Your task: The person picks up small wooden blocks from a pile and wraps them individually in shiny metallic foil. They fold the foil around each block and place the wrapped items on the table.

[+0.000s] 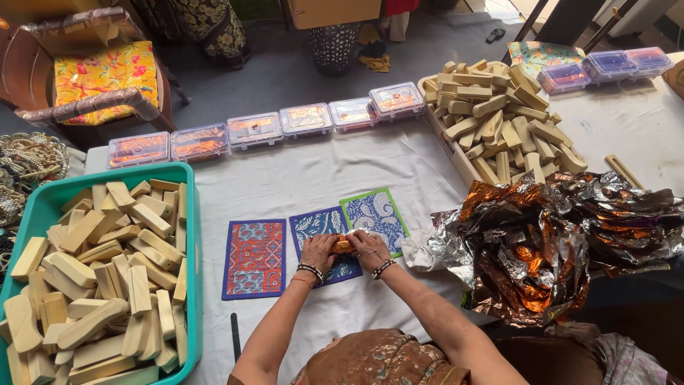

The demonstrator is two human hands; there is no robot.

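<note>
My left hand and my right hand meet over the middle of the white-covered table, both closed on one small block wrapped in orange foil. The hands rest above a blue patterned cloth mat. A red-and-blue mat lies to the left of it and a green-edged blue mat to the right. Beaded bracelets sit on both wrists.
A teal tub full of pale wooden blocks stands at the left. A tray heaped with similar blocks sits at the back right. Crumpled silver-orange foil sheets pile at the right. Several clear lidded boxes line the far edge.
</note>
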